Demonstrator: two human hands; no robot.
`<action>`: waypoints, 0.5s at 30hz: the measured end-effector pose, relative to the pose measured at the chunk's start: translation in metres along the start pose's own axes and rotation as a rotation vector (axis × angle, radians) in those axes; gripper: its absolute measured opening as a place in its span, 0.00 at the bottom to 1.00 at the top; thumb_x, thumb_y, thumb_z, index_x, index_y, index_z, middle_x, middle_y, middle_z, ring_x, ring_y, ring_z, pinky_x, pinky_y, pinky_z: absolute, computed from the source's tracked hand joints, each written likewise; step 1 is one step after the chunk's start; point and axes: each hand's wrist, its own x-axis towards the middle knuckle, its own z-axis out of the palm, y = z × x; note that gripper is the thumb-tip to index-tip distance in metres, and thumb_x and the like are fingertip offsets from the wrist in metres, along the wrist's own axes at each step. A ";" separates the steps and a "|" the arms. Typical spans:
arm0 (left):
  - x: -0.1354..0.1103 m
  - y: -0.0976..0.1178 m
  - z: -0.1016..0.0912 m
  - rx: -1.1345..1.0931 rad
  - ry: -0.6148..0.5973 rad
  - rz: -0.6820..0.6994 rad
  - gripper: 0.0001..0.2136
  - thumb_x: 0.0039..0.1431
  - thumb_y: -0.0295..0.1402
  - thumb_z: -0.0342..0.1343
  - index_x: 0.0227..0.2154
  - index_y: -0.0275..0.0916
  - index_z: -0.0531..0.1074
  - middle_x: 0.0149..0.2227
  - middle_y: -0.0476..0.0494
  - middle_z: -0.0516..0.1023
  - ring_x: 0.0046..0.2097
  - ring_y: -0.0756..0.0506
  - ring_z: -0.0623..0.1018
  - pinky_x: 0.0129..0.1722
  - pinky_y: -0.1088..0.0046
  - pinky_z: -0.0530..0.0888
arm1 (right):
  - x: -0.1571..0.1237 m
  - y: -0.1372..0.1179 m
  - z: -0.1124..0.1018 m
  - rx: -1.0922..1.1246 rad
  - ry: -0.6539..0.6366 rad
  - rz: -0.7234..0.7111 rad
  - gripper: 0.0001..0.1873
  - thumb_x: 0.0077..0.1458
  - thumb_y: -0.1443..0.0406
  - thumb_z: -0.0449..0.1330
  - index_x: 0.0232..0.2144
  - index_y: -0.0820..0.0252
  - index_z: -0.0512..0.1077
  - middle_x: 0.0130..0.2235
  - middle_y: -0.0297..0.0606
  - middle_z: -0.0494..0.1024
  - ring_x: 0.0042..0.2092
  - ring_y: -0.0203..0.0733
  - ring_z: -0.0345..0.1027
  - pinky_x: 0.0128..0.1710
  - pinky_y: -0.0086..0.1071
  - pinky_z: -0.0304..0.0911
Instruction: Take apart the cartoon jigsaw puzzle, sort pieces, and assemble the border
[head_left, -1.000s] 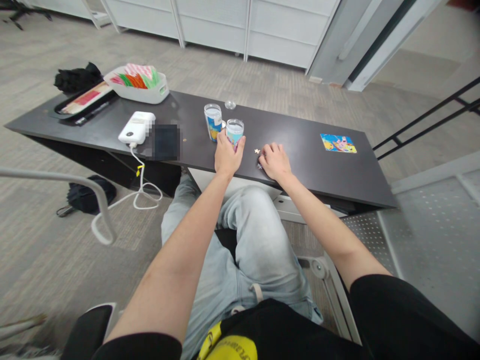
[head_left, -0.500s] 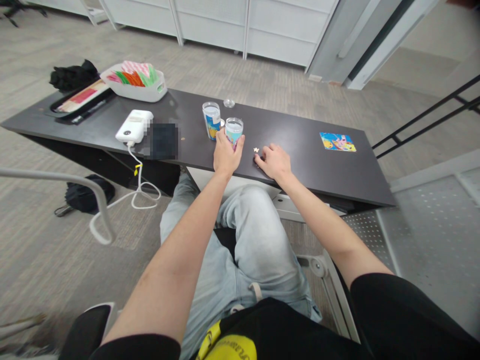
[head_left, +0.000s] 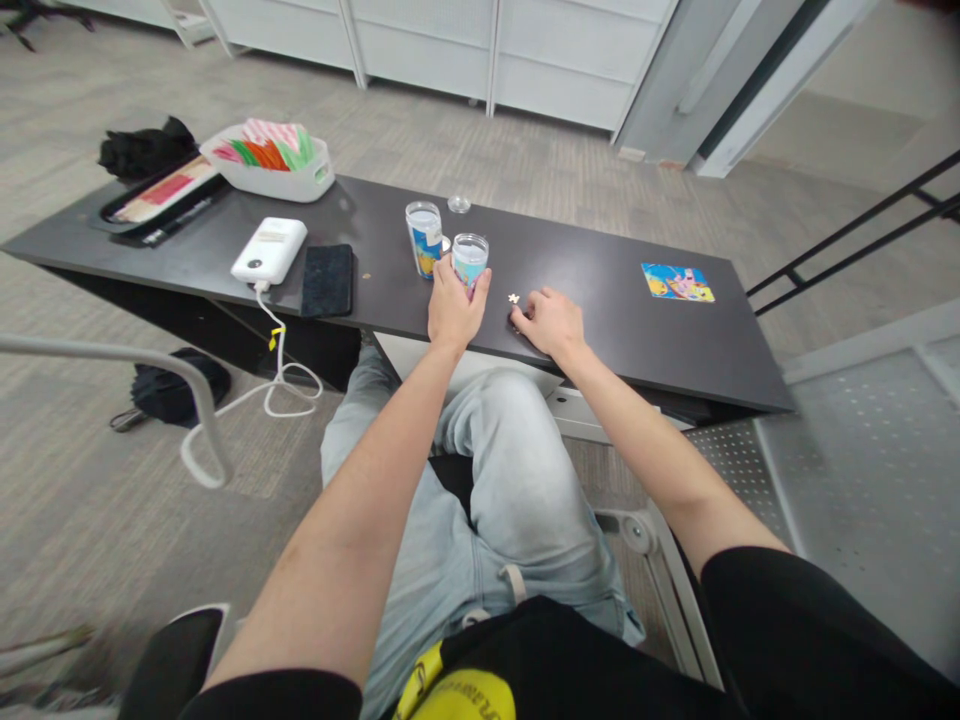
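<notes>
My left hand is wrapped round a clear jar with a light blue printed label, which stands near the table's front edge. Just left of it is a second clear jar with a blue and yellow label. My right hand rests on the table with its fingers curled; whether anything is under or between the fingertips is hidden. A small pale jigsaw piece lies just left of my right fingers. Farther right, a colourful cartoon picture, flat like a finished puzzle or card, lies on the table.
A clear round lid lies by the dark table's back edge. To the left are a dark phone, a white power bank with a hanging cable, a white basket of colourful packets and a black tray.
Both hands stay almost where they were, the left one on the jar and the right one beside the jigsaw piece. The view has shifted very slightly.
</notes>
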 end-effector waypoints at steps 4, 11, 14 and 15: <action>0.000 -0.002 0.001 0.018 0.000 0.003 0.38 0.85 0.67 0.65 0.75 0.41 0.68 0.76 0.16 0.78 0.82 0.22 0.80 0.86 0.43 0.75 | 0.005 0.003 0.000 -0.001 -0.019 0.018 0.21 0.87 0.50 0.67 0.45 0.55 0.90 0.56 0.52 0.94 0.57 0.63 0.88 0.48 0.46 0.71; -0.001 -0.004 0.002 0.017 -0.001 0.011 0.37 0.85 0.66 0.67 0.76 0.41 0.68 0.78 0.16 0.77 0.83 0.22 0.79 0.87 0.43 0.75 | 0.024 0.014 -0.003 -0.023 -0.029 0.023 0.27 0.88 0.47 0.65 0.43 0.56 0.93 0.53 0.54 0.97 0.55 0.64 0.91 0.45 0.45 0.69; -0.001 -0.005 0.003 0.010 -0.003 0.012 0.37 0.85 0.66 0.66 0.76 0.42 0.68 0.78 0.18 0.77 0.84 0.22 0.78 0.88 0.42 0.74 | 0.033 0.018 -0.004 -0.020 -0.037 0.019 0.27 0.87 0.48 0.65 0.43 0.57 0.94 0.52 0.55 0.98 0.56 0.66 0.91 0.46 0.45 0.68; -0.001 -0.005 0.003 0.013 -0.005 0.015 0.37 0.85 0.66 0.66 0.76 0.42 0.67 0.78 0.17 0.77 0.84 0.22 0.78 0.88 0.42 0.73 | 0.035 0.020 -0.004 -0.017 -0.036 0.014 0.26 0.87 0.48 0.65 0.43 0.57 0.94 0.51 0.55 0.98 0.56 0.65 0.91 0.46 0.45 0.68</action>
